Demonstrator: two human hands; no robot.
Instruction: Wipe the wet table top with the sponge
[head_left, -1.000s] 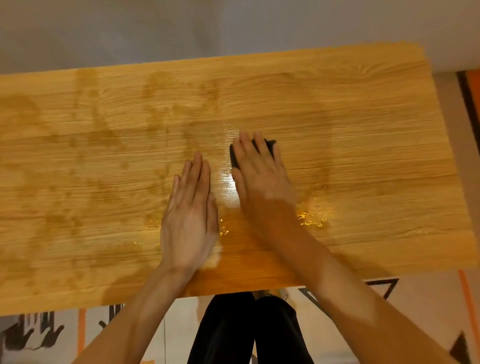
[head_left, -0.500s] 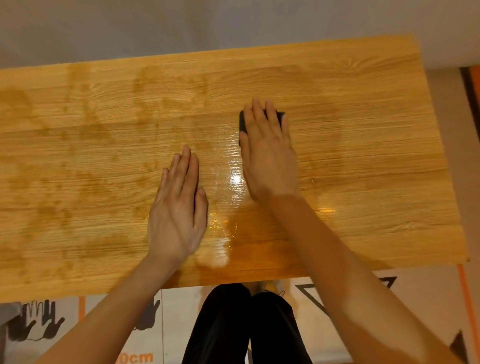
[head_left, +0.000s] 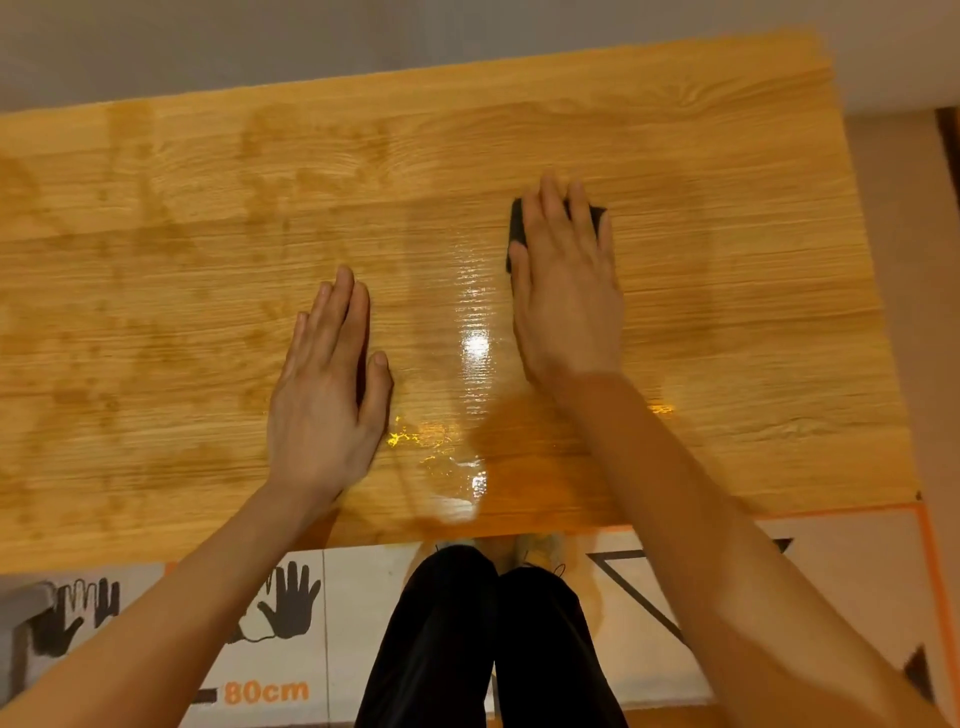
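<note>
Sponge (head_left: 517, 228), dark and flat, lay under the right hand (head_left: 566, 291) on the far-right middle of the wooden worktop (head_left: 727, 156), only its left edge and a far corner showing past the fingers. That hand's grip was apart: fingers straight and pressing down on top of it, not curled round it. The left hand (head_left: 324, 395) rested flat on the wood well to the left, fingers straight and together, holding nothing.

A glossy wet streak (head_left: 475, 343) ran between the two hands toward the near edge, with a small puddle (head_left: 452, 467) close to that edge. Darker damp blotches covered the left half of the surface.

Judging by its look, the sponge was light and soft, likely to squash under the palm and to slide easily on the wet film, so it could slip out from under flat fingers on a fast stroke. The surest hold would probably be the palm spread over its top with fingertips hooked over the far edge. Much of the wiping seemed yet to do.
</note>
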